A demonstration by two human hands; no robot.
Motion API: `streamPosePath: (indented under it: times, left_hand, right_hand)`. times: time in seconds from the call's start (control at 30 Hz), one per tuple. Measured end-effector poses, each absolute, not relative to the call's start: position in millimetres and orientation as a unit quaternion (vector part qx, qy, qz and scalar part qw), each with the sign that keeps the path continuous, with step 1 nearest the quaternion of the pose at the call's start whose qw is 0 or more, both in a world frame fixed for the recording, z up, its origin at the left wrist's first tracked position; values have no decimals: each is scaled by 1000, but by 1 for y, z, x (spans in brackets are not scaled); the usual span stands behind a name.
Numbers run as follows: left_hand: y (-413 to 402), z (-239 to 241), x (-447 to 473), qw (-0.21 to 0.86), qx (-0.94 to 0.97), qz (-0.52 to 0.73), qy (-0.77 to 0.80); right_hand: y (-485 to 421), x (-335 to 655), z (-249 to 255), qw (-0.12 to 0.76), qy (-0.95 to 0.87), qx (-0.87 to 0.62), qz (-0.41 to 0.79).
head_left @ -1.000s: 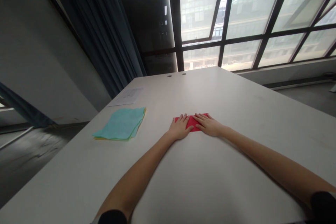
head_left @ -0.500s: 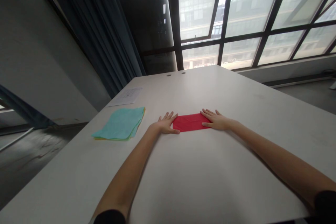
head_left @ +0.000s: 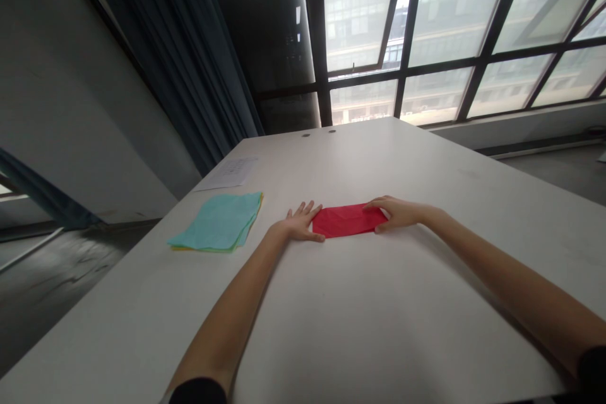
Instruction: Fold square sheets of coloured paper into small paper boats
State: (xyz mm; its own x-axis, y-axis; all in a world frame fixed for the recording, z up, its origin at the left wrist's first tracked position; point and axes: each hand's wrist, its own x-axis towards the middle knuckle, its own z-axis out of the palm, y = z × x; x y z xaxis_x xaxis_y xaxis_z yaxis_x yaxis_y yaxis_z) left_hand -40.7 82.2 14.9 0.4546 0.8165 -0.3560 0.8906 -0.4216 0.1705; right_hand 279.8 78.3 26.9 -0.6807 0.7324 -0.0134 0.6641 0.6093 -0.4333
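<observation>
A folded red paper (head_left: pixel 346 221) lies flat on the white table (head_left: pixel 360 315) in front of me. My left hand (head_left: pixel 298 226) rests flat at the paper's left end, fingers spread, thumb along its near left corner. At the right end, my right hand (head_left: pixel 396 212) curls its fingers over the paper's edge and pinches it between thumb and fingers.
A stack of coloured sheets (head_left: pixel 218 221), teal on top, lies to the left near the table's edge. A white printed sheet (head_left: pixel 230 173) sits farther back on the left. Dark curtains and large windows stand beyond the table's far end.
Both hands slid apart from the paper's middle to its two ends. Since then my right hand has changed from lying flat to pinching the right edge.
</observation>
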Motion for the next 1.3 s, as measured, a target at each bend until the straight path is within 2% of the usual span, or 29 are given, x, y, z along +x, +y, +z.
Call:
streamPosePath:
  times: [0.3, 0.43, 0.63, 0.73, 0.83, 0.93, 1.07, 1.17, 1.3]
  left_hand:
    - [81, 20, -43, 176, 839, -108, 503]
    - [82, 23, -46, 195, 838, -108, 498]
    - [83, 21, -51, 208, 837, -98, 496]
    - [83, 18, -53, 196, 842, -94, 495]
    - [83, 16, -54, 188, 840, -91, 500]
    - [84, 15, -55, 195, 839, -77, 502]
    - [88, 10, -55, 147, 846, 11, 512]
    - [92, 3, -52, 94, 838, 87, 531]
    - [97, -8, -51, 78, 821, 155, 544]
  right_hand:
    - [75, 270, 42, 139, -889, -393, 190]
    - [73, 266, 45, 213, -866, -396, 217]
    - [80, 265, 38, 368, -760, -423, 329]
    - [90, 269, 27, 402, -721, -467, 317]
    - [99, 277, 15, 385, -708, -532, 260]
    - [103, 285, 5, 327, -716, -580, 210]
    - [101, 292, -2, 264, -745, -591, 162]
    - [100, 294, -7, 265, -759, -573, 163]
    - [100, 296, -13, 277, -766, -547, 194]
